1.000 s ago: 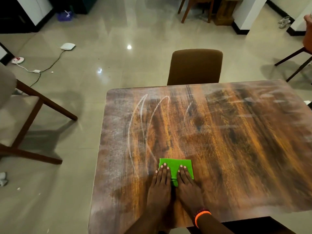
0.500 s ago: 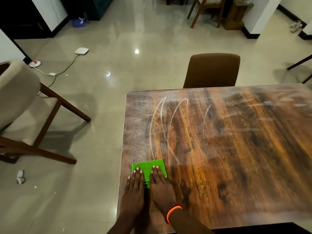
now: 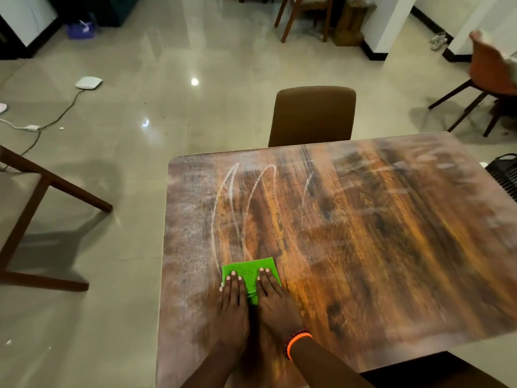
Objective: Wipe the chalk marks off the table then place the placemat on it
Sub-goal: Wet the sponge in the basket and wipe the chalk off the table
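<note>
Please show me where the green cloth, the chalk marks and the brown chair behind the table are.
green cloth (image 3: 247,271): head view, on its bare middle between the hands.
chalk marks (image 3: 230,189): head view, on the leftmost white curve.
brown chair (image 3: 312,116): head view, middle of its backrest.

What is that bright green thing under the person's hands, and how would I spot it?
Start at the wooden table and go to its near left part, where white chalk marks curve across the top. At their near end lies a folded green cloth, pressed flat by the left hand and right hand. It is the only vivid green thing on the table.
</note>
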